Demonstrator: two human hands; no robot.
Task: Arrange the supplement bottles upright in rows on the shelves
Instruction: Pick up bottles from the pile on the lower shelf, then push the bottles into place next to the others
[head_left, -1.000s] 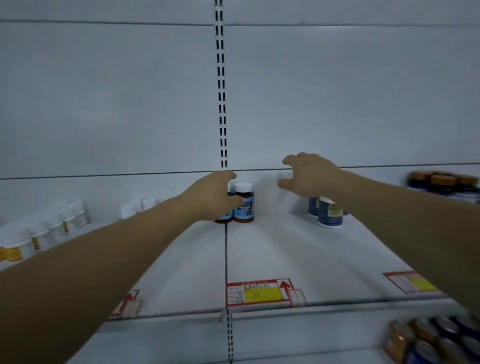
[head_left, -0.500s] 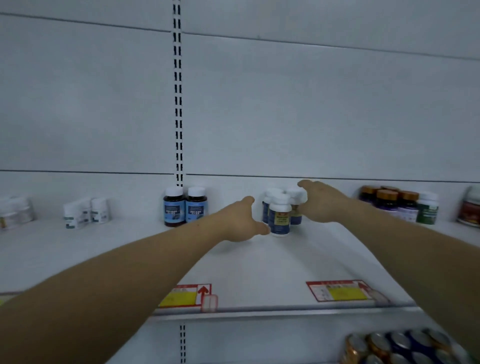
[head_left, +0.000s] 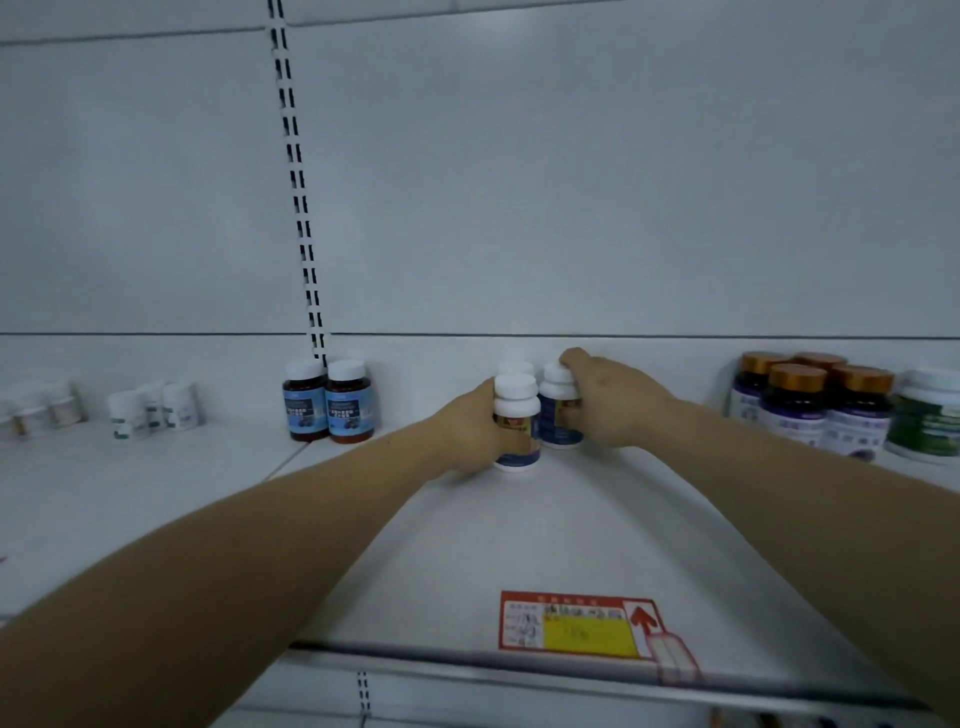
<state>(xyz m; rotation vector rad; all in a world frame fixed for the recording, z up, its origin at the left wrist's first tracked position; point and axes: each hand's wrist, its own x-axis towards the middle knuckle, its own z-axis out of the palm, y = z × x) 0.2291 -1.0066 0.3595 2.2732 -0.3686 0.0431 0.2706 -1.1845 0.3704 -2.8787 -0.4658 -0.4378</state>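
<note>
Right now: both hands are down on the cluster of white-capped bottles mid-shelf, near the back panel.
left grip: fingers wrapped round the front bottle at label height. Bottle is upright, base on the shelf.
right grip: curled round the right bottle, one finger up over the cap. Also upright; touching or just beside the front one, can't tell which.
third bottle: only its cap shows, behind the other two. Can't tell if anything touches it.
handling (my read): small plastic bottles with stiff walls, light, not fragile. The smooth label could slip, and they probably tip if pushed high up.
where to hold: round the body at mid-label, thumb opposite fingers. Better to slide with the base on the shelf than lift by the cap.
risk: they're packed close, so nudging one likely knocks its neighbour.
labels on held bottles: dark blue band with a yellow/orange patch. Text is too blurred, no brand legible.
neighbours: blue-label dark bottles to the left, gold-capped bottles and a green-label jar to the right, small white bottles far left. All upright, writing unreadable.
price tag: at the shelf's front edge, red frame, yellow field, red up-arrow. Print is present but not legible.
</note>
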